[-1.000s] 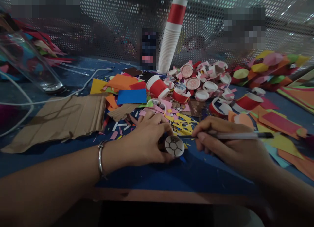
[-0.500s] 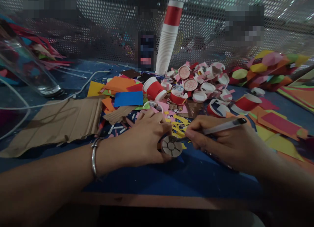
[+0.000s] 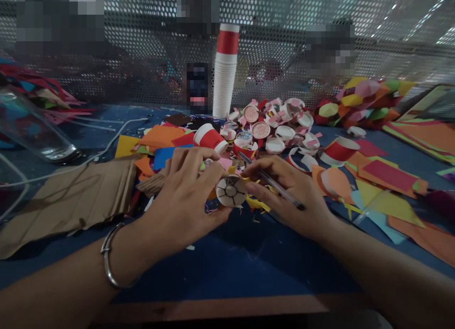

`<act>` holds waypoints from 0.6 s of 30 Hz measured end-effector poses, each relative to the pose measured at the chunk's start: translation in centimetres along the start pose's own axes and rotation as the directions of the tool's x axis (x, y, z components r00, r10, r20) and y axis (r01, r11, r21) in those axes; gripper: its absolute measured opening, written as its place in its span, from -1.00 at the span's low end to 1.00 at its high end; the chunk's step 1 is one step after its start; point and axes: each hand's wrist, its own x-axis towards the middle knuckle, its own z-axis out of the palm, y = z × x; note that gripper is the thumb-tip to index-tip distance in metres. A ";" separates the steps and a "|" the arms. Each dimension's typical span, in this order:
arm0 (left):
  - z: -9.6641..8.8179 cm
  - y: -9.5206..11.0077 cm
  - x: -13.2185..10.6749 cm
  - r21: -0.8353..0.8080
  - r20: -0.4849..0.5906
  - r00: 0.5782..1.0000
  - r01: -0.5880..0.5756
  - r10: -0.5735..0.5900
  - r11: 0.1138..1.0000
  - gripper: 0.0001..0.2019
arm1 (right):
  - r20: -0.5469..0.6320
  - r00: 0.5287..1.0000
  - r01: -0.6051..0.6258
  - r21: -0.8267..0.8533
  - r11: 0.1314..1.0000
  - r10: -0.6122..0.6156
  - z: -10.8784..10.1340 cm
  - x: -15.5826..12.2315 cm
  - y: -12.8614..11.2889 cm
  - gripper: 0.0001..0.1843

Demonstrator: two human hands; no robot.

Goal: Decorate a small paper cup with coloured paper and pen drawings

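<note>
A round pale disc (image 3: 231,191) shows black lines drawn like a wheel, with a ring in the middle and spokes out to the edge. My left hand (image 3: 188,191) grips it between thumb and fingers, tilted so the drawn face is towards me. A slim pen with a clear barrel (image 3: 282,190) lies slanted across my right hand (image 3: 289,191), which is closed around it. My right fingertips are close by the disc's right edge; whether they touch it I cannot tell. Yellow paper strips (image 3: 259,204) lie under my right hand.
Red and white paper cups (image 3: 210,138), a tall cup stack (image 3: 224,82) and a heap of cut cup bases (image 3: 275,125) stand behind. Cardboard (image 3: 71,191) lies left, near a clear glass vessel (image 3: 42,130). Coloured paper sheets (image 3: 394,177) cover the right side.
The disc has been raised and tipped more towards me. The pen has swung round in my right hand, and its tip has come away from the disc. My view has shifted.
</note>
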 end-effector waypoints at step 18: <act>0.2 -0.7 -0.4 -0.373 0.280 0.960 0.093 0.016 0.923 -0.45 | 0.324 0.944 -0.097 0.109 0.989 0.057 -0.1 -0.1 0.7 -0.83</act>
